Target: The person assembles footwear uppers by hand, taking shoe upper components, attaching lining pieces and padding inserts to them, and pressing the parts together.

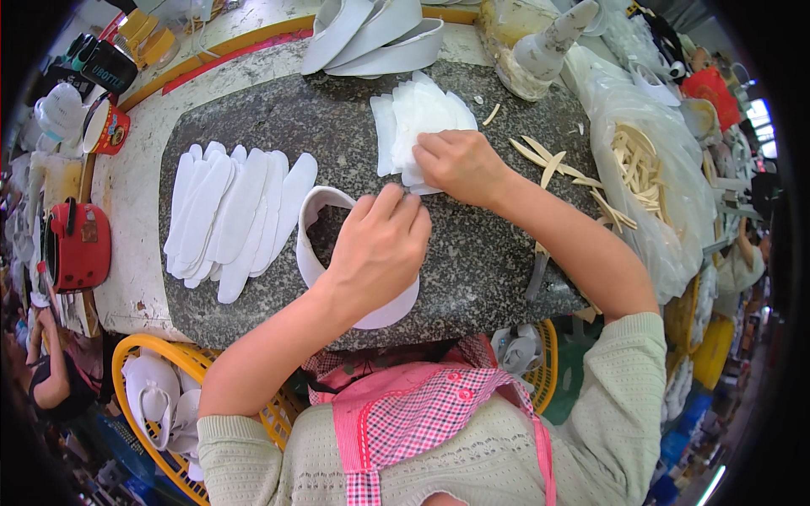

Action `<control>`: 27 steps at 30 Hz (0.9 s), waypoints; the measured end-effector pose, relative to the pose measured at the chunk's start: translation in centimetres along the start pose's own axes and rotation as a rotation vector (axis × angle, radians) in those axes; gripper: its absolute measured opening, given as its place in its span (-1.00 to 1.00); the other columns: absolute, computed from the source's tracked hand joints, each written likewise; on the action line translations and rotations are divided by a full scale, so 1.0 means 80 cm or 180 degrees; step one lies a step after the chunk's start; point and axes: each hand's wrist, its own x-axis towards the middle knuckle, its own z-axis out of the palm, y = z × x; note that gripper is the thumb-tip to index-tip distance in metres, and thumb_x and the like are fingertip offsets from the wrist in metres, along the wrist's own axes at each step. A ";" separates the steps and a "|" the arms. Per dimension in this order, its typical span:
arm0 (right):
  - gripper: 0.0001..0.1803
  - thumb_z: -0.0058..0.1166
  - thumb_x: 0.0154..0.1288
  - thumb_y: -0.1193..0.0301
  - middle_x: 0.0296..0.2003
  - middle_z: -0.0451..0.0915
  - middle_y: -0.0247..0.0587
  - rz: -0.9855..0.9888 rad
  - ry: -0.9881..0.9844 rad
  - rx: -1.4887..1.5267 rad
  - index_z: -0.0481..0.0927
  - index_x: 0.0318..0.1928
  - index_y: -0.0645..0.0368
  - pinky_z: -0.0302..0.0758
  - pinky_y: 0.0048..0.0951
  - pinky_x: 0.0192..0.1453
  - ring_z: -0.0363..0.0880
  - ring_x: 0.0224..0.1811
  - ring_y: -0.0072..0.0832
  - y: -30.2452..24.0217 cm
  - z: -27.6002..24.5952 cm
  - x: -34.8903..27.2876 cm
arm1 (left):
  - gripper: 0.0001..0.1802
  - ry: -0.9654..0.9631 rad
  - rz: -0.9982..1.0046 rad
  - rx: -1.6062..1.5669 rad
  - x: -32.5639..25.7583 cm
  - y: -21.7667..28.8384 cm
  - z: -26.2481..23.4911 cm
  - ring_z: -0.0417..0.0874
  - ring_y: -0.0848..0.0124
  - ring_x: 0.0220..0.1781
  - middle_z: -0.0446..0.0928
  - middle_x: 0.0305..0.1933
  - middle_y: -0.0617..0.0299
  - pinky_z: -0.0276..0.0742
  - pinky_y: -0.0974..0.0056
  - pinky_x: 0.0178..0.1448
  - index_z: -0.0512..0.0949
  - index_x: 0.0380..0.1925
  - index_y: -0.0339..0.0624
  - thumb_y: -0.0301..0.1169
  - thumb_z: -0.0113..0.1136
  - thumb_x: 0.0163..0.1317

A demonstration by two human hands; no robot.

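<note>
On the dark speckled slab lies a curved white shoe upper point(310, 244), its band forming a loop. My left hand point(380, 244) is closed over the loop's right side and hides part of it; its curled fingers seem to grip the band. To the far right of that, my right hand point(462, 166) pinches at a fanned stack of thin white pieces point(422, 114), fingertips on its lower edge. Both hands are close together. At left, several long white rounded strips point(240, 211) lie overlapping in a row.
More white uppers point(380, 42) are stacked at the far edge, near a whitish cone-shaped tool point(553, 42). Beige slivers point(540, 156) lie at right beside a clear plastic bag point(683, 244) of similar pieces. A red container point(80, 244) stands left; a yellow basket point(126, 371) sits below the table's edge.
</note>
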 end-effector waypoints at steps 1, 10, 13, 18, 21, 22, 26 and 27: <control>-0.89 0.11 -0.14 0.41 -0.48 0.52 -0.27 0.0304 -0.0049 0.0258 0.51 -0.55 0.16 0.49 -0.39 -0.43 0.54 -0.50 -0.39 -0.001 -0.004 0.000 | -0.71 0.0009 -0.0011 0.0012 0.007 -0.004 0.009 0.46 0.28 -0.17 0.53 -0.15 0.18 0.37 0.24 -0.16 0.53 -0.31 -0.28 -0.51 0.16 -0.14; -0.92 0.09 0.00 0.47 -0.50 0.56 -0.28 0.3468 0.0077 0.3380 0.54 -0.52 0.24 0.50 -0.43 -0.32 0.56 -0.43 -0.49 0.028 -0.008 0.008 | -0.80 0.0373 -0.0179 0.0416 0.030 -0.008 0.036 0.42 0.30 -0.24 0.48 -0.35 0.15 0.31 0.30 -0.29 0.45 -0.41 -0.22 -0.48 0.08 -0.13; -0.88 0.05 0.06 0.49 -0.54 0.51 -0.29 0.4384 0.1506 0.4789 0.50 -0.55 0.28 0.56 -0.44 -0.35 0.55 -0.47 -0.51 0.093 0.005 -0.029 | -0.77 -0.0265 -0.0421 0.0428 0.035 -0.001 0.031 0.44 0.26 -0.11 0.54 -0.11 0.13 0.36 0.22 -0.15 0.38 -0.35 -0.22 -0.41 0.17 0.01; -0.92 -0.02 0.19 0.54 -0.43 0.55 -0.23 0.3237 0.3032 0.4987 0.50 -0.40 0.30 0.62 -0.44 -0.31 0.57 -0.43 -0.55 0.030 -0.082 -0.023 | -0.32 0.0615 -0.1295 -0.0905 0.035 -0.023 -0.002 0.40 0.30 0.07 0.53 -0.02 0.13 0.34 0.20 0.02 0.27 0.12 -0.30 -0.29 0.30 0.02; -0.90 0.01 0.21 0.52 -0.40 0.56 -0.22 0.3381 0.2660 0.5822 0.50 -0.39 0.32 0.62 -0.46 -0.31 0.58 -0.42 -0.54 -0.069 -0.100 -0.010 | -0.55 0.0048 -0.2201 -0.3580 0.006 -0.027 -0.054 0.59 0.51 -0.33 0.61 -0.43 0.19 0.45 0.46 -0.31 0.54 -0.17 -0.36 -0.24 0.33 0.03; -0.91 0.03 0.21 0.52 -0.38 0.56 -0.23 0.3480 0.2514 0.6126 0.50 -0.37 0.33 0.61 -0.48 -0.31 0.57 -0.42 -0.54 -0.093 -0.103 -0.013 | -0.55 -0.0017 -0.2308 -0.3609 -0.011 -0.021 -0.052 0.59 0.51 -0.33 0.61 -0.43 0.19 0.45 0.46 -0.31 0.54 -0.17 -0.36 -0.24 0.33 0.03; -0.91 0.12 0.16 0.53 -0.34 0.52 -0.29 0.3533 0.1405 0.5468 0.51 -0.42 0.32 0.55 -0.57 -0.39 0.55 -0.43 -0.57 -0.149 -0.092 -0.028 | -0.80 0.0002 -0.2409 -0.3003 -0.077 -0.007 -0.064 0.49 0.65 -0.57 0.55 -0.59 0.29 0.37 0.53 -0.48 0.61 -0.42 -0.32 -0.37 0.28 0.09; -0.91 0.12 0.16 0.53 -0.34 0.52 -0.29 0.3548 0.1388 0.5496 0.51 -0.42 0.32 0.55 -0.57 -0.39 0.55 -0.43 -0.57 -0.155 -0.087 -0.031 | -0.87 -0.0072 -0.2548 -0.2980 -0.093 -0.003 -0.066 0.51 0.62 -0.54 0.56 -0.55 0.27 0.39 0.51 -0.47 0.60 -0.44 -0.34 -0.45 0.24 0.13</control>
